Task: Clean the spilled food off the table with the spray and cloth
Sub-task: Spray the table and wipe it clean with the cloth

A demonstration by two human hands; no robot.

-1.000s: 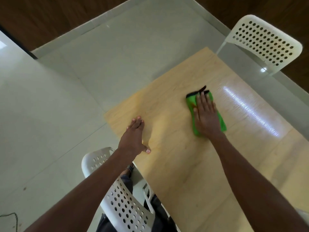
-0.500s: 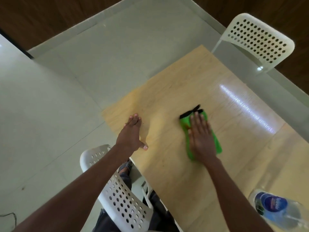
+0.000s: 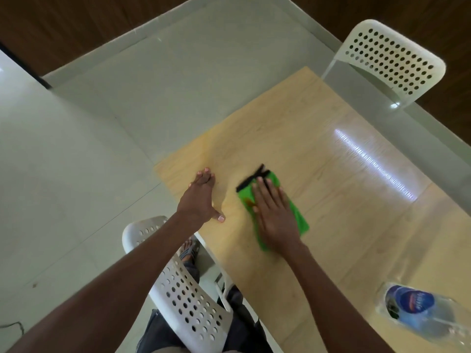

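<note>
A green cloth (image 3: 298,217) with a black edge lies flat on the light wooden table (image 3: 331,194), and a brown smear shows on its near-left part. My right hand (image 3: 276,215) presses down on the cloth with straight, spread fingers. My left hand (image 3: 201,198) rests flat on the table close to its left edge, fingers straight, thumb out to the side. A clear plastic bottle (image 3: 420,314) with a blue label lies at the table's lower right; whether it has a spray head cannot be made out. No loose food shows on the table.
A white perforated chair (image 3: 183,284) stands tucked at the table's near-left side, under my left arm. Another white perforated chair (image 3: 390,59) stands at the far right corner. Pale floor tiles (image 3: 76,174) surround the table, and a sandalled foot (image 3: 188,248) shows below the edge.
My right hand has slid the cloth back toward me and to the left across the table. The left hand has stayed in place. The bottle has come into view at the lower right.
</note>
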